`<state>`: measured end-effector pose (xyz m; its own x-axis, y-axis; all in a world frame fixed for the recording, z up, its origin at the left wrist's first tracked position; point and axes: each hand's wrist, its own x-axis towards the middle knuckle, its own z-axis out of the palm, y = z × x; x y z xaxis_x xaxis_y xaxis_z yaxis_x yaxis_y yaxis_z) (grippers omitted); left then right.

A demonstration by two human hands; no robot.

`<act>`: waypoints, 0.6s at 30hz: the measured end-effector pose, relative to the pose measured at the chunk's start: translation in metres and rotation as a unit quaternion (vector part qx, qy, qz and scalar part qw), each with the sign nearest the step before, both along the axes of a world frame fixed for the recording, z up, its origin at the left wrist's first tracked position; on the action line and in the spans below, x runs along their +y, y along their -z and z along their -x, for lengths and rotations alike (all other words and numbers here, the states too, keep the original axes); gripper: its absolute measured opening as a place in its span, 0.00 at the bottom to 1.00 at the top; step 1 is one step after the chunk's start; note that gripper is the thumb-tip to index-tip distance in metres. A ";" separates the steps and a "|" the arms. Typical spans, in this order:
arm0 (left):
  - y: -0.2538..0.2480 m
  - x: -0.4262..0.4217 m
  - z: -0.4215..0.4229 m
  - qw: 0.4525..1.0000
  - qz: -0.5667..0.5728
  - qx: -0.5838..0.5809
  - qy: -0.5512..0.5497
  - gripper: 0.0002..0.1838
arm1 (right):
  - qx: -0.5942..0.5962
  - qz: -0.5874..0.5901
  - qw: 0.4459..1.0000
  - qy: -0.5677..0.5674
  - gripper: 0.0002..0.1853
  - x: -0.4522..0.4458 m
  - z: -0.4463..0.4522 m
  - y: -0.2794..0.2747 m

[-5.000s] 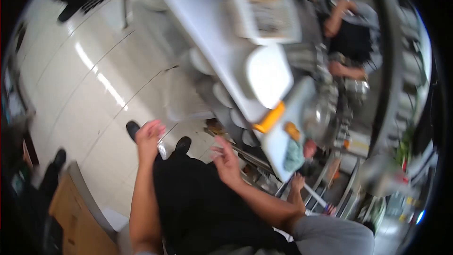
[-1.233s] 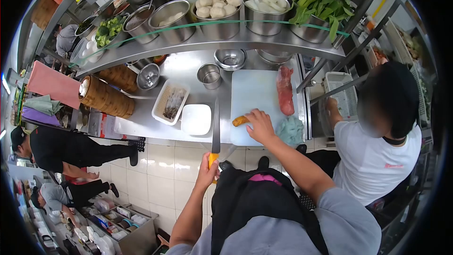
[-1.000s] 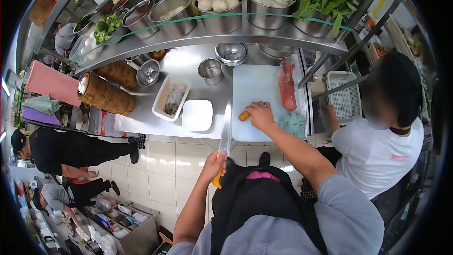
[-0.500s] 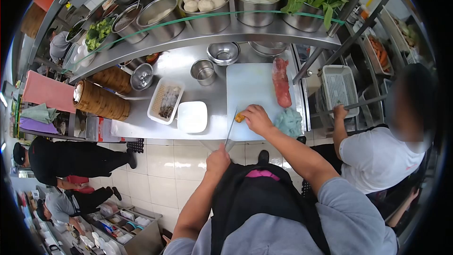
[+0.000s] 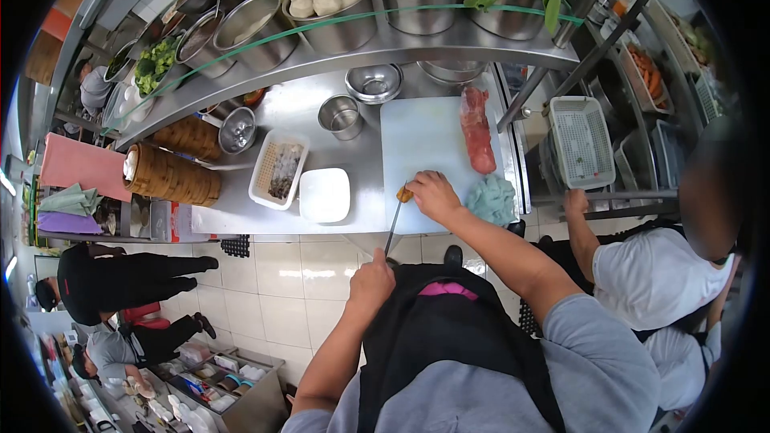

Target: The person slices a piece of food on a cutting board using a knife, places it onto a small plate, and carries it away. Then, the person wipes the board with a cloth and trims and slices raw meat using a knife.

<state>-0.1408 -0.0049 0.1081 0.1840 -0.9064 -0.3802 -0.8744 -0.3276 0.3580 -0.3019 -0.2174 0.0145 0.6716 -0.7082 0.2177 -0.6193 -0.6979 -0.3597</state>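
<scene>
My left hand (image 5: 371, 279) is closed round the handle of a knife (image 5: 393, 227) at the front edge of the counter. Its narrow blade points up and away, the tip at a small orange-brown piece of food (image 5: 404, 194). The fingers of my right hand (image 5: 434, 196) press that piece against the white cutting board (image 5: 417, 140); its exact kind is unclear. On the board's right side lies a long piece of raw red meat (image 5: 477, 132), and a crumpled pale green cloth (image 5: 491, 200) sits near my right wrist.
Left of the board are a white lidded container (image 5: 325, 196), a basket of shrimp (image 5: 278, 170) and a steel pot (image 5: 341, 117). Bamboo steamers (image 5: 172, 174) stand farther left. A shelf (image 5: 353, 64) carries food containers above. A co-worker (image 5: 654, 269) stands at right beside a white basket (image 5: 581, 144).
The knife tip has moved to the orange-brown piece, and the blade's angle has turned slightly. My right hand stays on the piece. The co-worker at right has shifted, and the view has moved a little.
</scene>
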 end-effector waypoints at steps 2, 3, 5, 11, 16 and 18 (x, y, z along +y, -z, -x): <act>0.003 0.001 0.001 1.000 -0.003 -0.002 0.001 0.14 | 0.004 -0.006 1.000 0.001 0.11 -0.001 0.000 0.001; 0.005 0.001 0.001 1.000 -0.004 -0.004 0.001 0.14 | 0.008 -0.010 1.000 0.001 0.11 -0.001 -0.001 0.001; 0.013 -0.007 0.002 1.000 -0.001 -0.002 0.005 0.14 | 0.010 -0.018 1.000 0.001 0.11 -0.002 -0.001 0.002; 0.050 -0.055 0.012 0.999 0.027 0.023 -0.020 0.14 | 0.016 -0.036 0.999 0.003 0.12 -0.002 -0.003 -0.007; 0.027 -0.023 0.006 1.000 -0.023 -0.001 -0.001 0.17 | -0.001 -0.035 0.999 0.004 0.14 -0.005 -0.002 -0.002; 0.016 -0.010 0.005 0.997 -0.075 0.004 -0.009 0.17 | -0.002 -0.025 1.000 0.002 0.14 -0.001 -0.002 -0.004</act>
